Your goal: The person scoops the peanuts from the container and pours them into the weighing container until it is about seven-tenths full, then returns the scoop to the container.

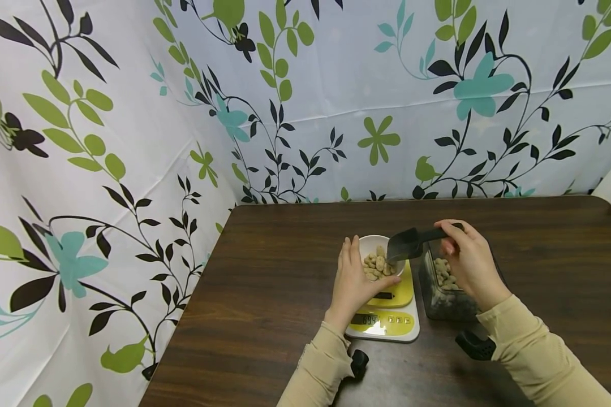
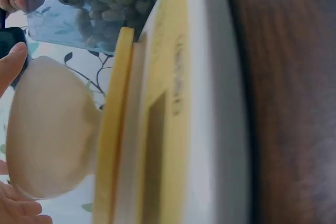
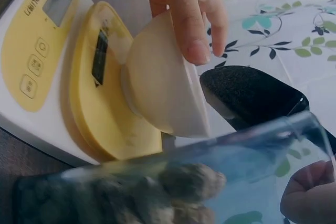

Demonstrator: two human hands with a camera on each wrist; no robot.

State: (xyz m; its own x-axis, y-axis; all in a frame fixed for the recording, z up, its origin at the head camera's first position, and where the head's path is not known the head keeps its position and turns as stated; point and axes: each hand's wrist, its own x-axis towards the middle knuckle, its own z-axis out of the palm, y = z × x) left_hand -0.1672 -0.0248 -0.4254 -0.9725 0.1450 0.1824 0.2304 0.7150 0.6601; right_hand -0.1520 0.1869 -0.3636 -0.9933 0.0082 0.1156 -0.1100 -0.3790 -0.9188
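Observation:
A white bowl [image 1: 369, 245] with unshelled peanuts [image 1: 378, 264] in it stands on a yellow and white kitchen scale [image 1: 409, 328]. My left hand [image 1: 355, 282] holds the bowl from the left and near side, its thumb at the rim in the right wrist view. My right hand [image 1: 469, 261] grips the handle of a black scoop [image 1: 406, 245], whose blade hangs over the bowl's right rim. Under my right hand is a clear plastic container [image 1: 440, 308] with more peanuts [image 3: 191, 182], partly hidden by that hand and forearm.
The scale's display [image 1: 366, 320] is lit with digits. All this stands on a dark brown wooden table [image 1: 265, 282]. Behind and to the left hangs a white cloth [image 1: 326, 73] with a leaf pattern. Black wrist devices [image 1: 474, 345] sit under both sleeves.

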